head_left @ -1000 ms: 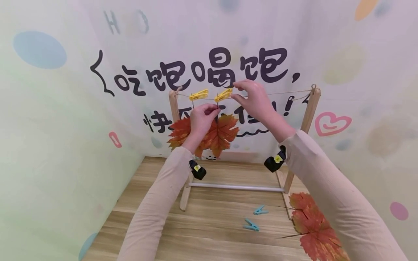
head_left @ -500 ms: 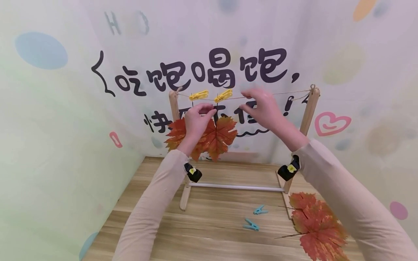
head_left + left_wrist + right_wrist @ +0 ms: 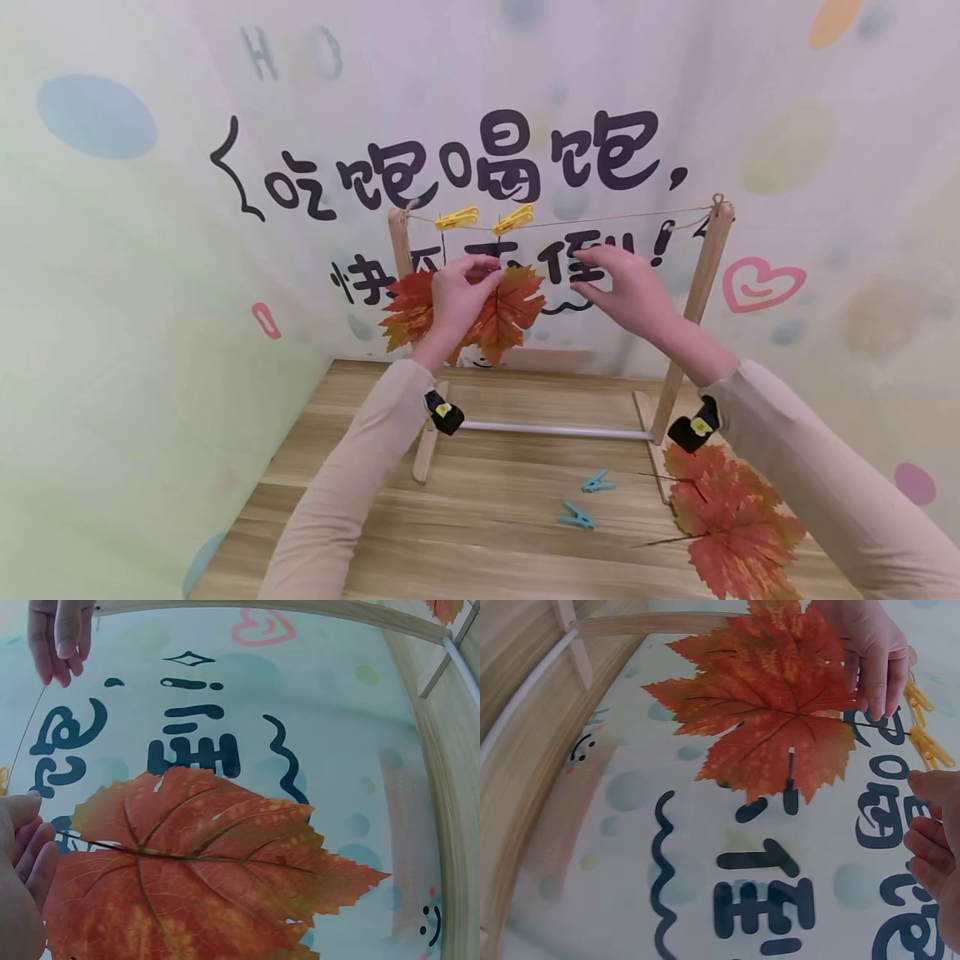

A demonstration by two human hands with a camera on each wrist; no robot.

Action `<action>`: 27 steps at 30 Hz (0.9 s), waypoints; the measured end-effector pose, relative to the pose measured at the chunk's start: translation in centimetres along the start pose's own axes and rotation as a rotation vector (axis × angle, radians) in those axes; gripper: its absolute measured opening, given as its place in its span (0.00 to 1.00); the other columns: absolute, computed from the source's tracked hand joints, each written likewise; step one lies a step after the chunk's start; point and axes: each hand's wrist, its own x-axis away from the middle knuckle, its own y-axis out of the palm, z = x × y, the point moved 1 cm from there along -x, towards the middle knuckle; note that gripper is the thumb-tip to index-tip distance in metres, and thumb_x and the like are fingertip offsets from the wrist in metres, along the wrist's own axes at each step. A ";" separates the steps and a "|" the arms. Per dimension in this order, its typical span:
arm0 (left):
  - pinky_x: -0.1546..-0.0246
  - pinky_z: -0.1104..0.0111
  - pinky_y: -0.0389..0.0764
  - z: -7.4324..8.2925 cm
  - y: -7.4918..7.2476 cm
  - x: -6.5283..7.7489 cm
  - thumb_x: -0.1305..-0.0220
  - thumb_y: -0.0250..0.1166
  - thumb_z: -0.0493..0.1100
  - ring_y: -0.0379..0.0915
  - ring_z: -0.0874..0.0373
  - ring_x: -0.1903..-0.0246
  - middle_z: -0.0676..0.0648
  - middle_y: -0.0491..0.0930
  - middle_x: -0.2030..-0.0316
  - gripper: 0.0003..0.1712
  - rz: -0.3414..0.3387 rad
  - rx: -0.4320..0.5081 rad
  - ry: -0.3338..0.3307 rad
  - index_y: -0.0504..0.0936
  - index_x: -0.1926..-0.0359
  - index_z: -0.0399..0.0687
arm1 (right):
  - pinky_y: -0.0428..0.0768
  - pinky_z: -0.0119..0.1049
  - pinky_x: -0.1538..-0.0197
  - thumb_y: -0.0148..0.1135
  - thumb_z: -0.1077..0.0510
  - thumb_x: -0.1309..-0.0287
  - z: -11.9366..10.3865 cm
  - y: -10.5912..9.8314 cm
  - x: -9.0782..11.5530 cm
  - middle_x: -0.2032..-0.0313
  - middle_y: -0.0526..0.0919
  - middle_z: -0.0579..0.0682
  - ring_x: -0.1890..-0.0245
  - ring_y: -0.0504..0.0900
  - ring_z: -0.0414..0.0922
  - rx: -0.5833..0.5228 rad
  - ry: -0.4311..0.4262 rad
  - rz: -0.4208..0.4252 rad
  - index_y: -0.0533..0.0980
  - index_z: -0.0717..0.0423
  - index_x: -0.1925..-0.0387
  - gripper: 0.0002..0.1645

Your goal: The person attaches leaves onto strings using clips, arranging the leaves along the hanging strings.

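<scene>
by the hanging leaf [image 3: 498, 312], left hand [image 3: 459, 296] raised

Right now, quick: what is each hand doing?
Left hand: fingers touching the hanging leaf near its stem; a grip cannot be told.
Right hand: open, holding nothing.

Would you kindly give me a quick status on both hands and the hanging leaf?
Left hand touching the hanging leaf by its stem. Right hand open, empty, below the string. Leaf hangs from yellow clip. Nothing in the way.
</scene>
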 end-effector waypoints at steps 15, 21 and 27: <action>0.67 0.74 0.79 -1.7 2.3 3.4 0.49 0.68 0.40 0.79 0.59 0.72 0.46 0.83 0.69 0.09 -0.104 0.008 0.038 0.83 0.66 0.41 | 0.75 0.51 0.54 0.69 0.64 0.56 3.7 2.3 7.5 0.59 0.81 0.62 0.58 0.78 0.55 -0.014 0.043 -0.064 0.76 0.68 0.56 0.23; 0.69 0.74 0.79 -2.6 3.7 4.7 0.49 0.68 0.39 0.78 0.59 0.73 0.46 0.83 0.70 0.08 -0.125 0.035 -0.007 0.83 0.67 0.41 | 0.75 0.52 0.54 0.69 0.63 0.55 4.8 3.0 10.0 0.58 0.80 0.61 0.56 0.77 0.56 -0.015 0.115 -0.101 0.76 0.67 0.55 0.23; 0.70 0.75 0.78 -3.4 5.5 5.8 0.50 0.69 0.38 0.78 0.59 0.74 0.45 0.83 0.72 0.08 -0.143 0.036 -0.006 0.83 0.68 0.38 | 0.75 0.52 0.53 0.67 0.62 0.52 5.7 4.0 12.7 0.55 0.79 0.62 0.54 0.76 0.57 -0.048 0.194 -0.173 0.74 0.67 0.52 0.23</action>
